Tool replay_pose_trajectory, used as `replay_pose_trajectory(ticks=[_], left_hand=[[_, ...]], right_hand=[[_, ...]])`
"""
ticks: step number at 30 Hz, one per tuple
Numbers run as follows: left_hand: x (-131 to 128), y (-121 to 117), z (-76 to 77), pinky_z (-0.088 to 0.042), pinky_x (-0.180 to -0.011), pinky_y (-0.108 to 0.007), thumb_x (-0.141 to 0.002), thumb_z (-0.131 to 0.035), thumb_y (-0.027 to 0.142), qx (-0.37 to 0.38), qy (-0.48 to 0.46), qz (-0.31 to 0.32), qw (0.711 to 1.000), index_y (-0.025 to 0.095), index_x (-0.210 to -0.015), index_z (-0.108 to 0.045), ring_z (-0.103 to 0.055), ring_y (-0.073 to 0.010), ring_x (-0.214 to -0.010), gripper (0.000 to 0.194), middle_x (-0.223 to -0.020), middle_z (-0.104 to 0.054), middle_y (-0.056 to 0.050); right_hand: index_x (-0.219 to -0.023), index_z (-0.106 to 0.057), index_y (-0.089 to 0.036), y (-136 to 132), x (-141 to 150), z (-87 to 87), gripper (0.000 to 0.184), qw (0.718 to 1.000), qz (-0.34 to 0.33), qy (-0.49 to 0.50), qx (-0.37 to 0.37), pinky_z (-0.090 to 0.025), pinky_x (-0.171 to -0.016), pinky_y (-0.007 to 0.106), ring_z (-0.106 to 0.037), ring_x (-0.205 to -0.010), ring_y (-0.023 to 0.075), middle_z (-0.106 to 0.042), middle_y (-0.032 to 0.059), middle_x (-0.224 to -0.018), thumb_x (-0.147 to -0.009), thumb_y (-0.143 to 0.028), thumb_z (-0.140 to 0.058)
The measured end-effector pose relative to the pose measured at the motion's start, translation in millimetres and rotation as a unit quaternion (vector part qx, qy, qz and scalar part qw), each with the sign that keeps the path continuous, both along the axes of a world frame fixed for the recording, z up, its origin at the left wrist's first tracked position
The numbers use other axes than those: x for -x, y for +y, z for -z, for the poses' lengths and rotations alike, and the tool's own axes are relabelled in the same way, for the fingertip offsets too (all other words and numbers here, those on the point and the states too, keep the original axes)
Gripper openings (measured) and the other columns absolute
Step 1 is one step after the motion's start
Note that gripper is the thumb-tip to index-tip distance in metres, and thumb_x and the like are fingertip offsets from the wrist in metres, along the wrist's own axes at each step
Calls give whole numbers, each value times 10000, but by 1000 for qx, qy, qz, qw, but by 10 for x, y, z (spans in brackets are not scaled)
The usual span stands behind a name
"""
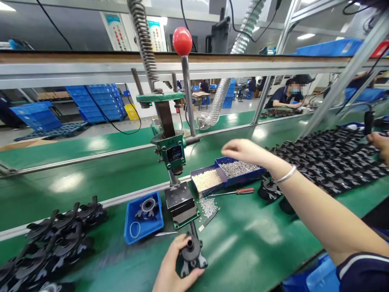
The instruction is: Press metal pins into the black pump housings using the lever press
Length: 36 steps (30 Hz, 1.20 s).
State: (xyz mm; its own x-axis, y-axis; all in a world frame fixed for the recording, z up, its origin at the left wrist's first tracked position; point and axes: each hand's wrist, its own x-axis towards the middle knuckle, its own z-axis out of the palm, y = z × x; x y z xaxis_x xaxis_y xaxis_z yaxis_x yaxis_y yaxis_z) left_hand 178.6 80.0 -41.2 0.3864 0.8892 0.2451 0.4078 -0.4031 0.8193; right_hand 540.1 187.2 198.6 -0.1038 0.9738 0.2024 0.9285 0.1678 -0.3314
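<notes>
My left hand (178, 265) is closed around a black part (192, 251) with a round raised hub and a stem, on the green bench in front of the press. My right hand (241, 149) is in the air above a blue bin of small metal pins (238, 168), right of the press lever (189, 97) with its red ball knob. Its fingers are smeared by motion, so I cannot make out whether they hold anything. The hand press (173, 152) stands over a black block (181, 198). Beside the pins is a bin of small cream-coloured pieces (206, 180).
A red-handled screwdriver (244, 191) and a pile of tiny rings (208, 207) lie near the bins. The blue tray (129, 233) holds a black part. Similar parts fill the left (65, 243) and right (325, 158). Another person's hand (381, 144) shows at the right edge.
</notes>
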Motion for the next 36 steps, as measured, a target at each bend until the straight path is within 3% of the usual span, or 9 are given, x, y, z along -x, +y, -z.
replay_pose_trajectory(ticks=[3, 8, 16, 22, 24, 26, 30, 33, 36], left_hand=[[-19, -139, 167, -473, -1066, -523, -771, -767, 329, 24, 4, 7, 1000, 263, -1229, -561, -589, -336, -1271, 507, -1375, -584, -144], [-16, -87, -40, -466, -1069, -513, -820, -698, 222, -29, 24, 103, 994, 259, -1335, -430, -482, -340, -1374, 581, -1476, -440, -212], [-44, -41, -17, -512, -1020, -522, -783, -692, 157, -79, -12, 133, 988, 289, -1380, -357, -541, -327, -1310, 697, -1436, -450, -198], [-48, -21, -21, -515, -1017, -509, -800, -675, 135, -87, -10, 121, 989, 267, -1359, -410, -544, -330, -1297, 633, -1405, -468, -195], [-64, -18, -43, -506, -1026, -512, -803, -681, 138, -88, -26, 129, 987, 261, -1359, -414, -545, -321, -1288, 628, -1396, -463, -190], [-80, -22, -61, -489, -1043, -517, -809, -689, 141, -87, -37, 137, 986, 259, -1369, -410, -537, -311, -1292, 636, -1399, -452, -185], [-89, -31, -84, -476, -1058, -512, -820, -703, 155, -76, -39, 140, 986, 260, -1378, -404, -526, -301, -1302, 642, -1411, -439, -179], [-81, -31, -88, -477, -1057, -520, -808, -721, 162, -80, -34, 142, 986, 270, -1381, -386, -523, -310, -1307, 673, -1408, -442, -178], [-73, -30, -81, -480, -1057, -515, -781, -740, 156, -76, -29, 145, 986, 267, -1373, -379, -510, -312, -1318, 702, -1412, -432, -179]], right_hand=[[-766, -763, -153, 186, -352, 579, 207, 990, 62, -69, 111, -525, -732, 297, -712, -789, 247, -765, 115, -802, -819, -340, -692], [-754, -753, -165, 257, -556, 1051, 155, 989, 49, -65, 123, -478, -691, 257, -708, -772, 223, -768, 83, -804, -816, -234, -629], [-790, -742, -146, 305, -671, 1140, 245, 996, 74, -18, 52, -444, -627, 274, -663, -666, 202, -755, 89, -755, -858, -311, -574], [-894, -727, -138, 129, -548, 915, 314, 988, 143, 51, -24, -487, -642, 247, -670, -639, 165, -740, 66, -730, -937, -362, -511], [-922, -730, -152, -63, -333, 838, 307, 988, 103, 105, -38, -504, -642, 247, -665, -634, 157, -735, 50, -737, -940, -402, -552], [-913, -739, -170, -311, -21, 839, 293, 987, -8, 161, -19, -523, -637, 253, -655, -620, 147, -726, 29, -739, -942, -423, -593], [-972, -747, -184, -823, 668, 1118, 258, 955, -252, 149, 41, -551, -737, 280, -684, -782, 155, -739, 39, -866, -1009, -342, -545], [-1007, -734, -164, -1045, 986, 1393, 260, 942, -306, 131, 45, -547, -747, 290, -666, -822, 165, -722, 60, -901, -1031, -274, -499], [-992, -715, -147, -1114, 1093, 1498, 250, 939, -319, 125, 26, -544, -722, 277, -643, -796, 160, -700, 63, -886, -1032, -237, -485]])
